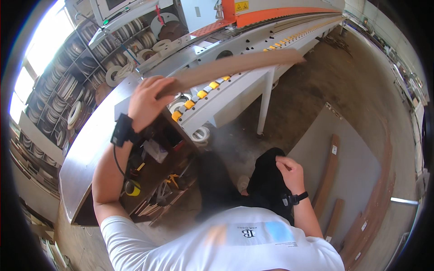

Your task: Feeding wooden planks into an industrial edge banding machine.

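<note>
My left hand [151, 97] is raised and closed round one end of a long brown wooden strip [235, 64]. The strip slants up to the right, above the edge of a long machine, and its far end is a little blurred. A dark device with a cable is strapped to my left wrist. Low on the right, my right hand [290, 173] is beside my black-trousered knee, fingers curled together, with nothing visible in them. Whether its fingertips touch the trousers is hard to tell. A dark band circles that wrist.
The grey machine bed [212, 110] has yellow rollers along its edge and an orange cover [271, 16]. At left stands a curved worktop [83, 158] with tools below. Behind are racks of edging rolls [68, 90]. To the right, brown strips [326, 174] lie on a grey panel [350, 149].
</note>
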### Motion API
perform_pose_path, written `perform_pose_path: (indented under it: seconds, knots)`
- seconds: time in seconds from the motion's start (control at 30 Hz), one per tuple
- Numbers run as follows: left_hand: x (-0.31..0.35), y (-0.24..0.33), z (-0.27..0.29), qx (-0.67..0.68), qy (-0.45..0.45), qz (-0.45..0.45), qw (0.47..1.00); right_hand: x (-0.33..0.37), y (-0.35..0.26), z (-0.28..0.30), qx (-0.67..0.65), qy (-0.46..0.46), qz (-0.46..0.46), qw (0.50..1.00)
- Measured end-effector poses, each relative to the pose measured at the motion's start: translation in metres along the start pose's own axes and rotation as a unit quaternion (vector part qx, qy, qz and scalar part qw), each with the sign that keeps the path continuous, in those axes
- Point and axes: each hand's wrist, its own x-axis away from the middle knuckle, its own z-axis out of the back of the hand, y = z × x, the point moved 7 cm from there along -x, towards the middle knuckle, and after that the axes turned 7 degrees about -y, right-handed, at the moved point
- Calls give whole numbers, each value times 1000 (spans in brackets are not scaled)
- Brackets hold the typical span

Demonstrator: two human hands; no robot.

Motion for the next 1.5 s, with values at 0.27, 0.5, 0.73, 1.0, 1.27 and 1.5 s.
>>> perform_pose_path:
  seconds: [0.27, 0.5, 0.73, 1.0, 1.27, 1.5]
  knots:
    - [15, -171, -11, -5, -104, 236, 966, 12, 80, -23, 27, -120, -270, 955]
    - [-47, -174, -56, -185, -87, 172, 964, 23, 134, -47, -43, -147, -318, 936]
    - [-76, -175, -71, -304, -143, 123, 934, 18, 146, -48, -64, -100, -351, 929]
    - [-125, -165, -98, -298, -129, 160, 932, 6, 149, -51, -75, -96, -389, 913]
    - [-190, -173, -142, -215, -49, 142, 965, 4, 151, -41, -71, -59, -384, 919]
    - [-180, -173, -147, -222, -56, 145, 963, 20, 162, -34, -53, -46, -392, 917]
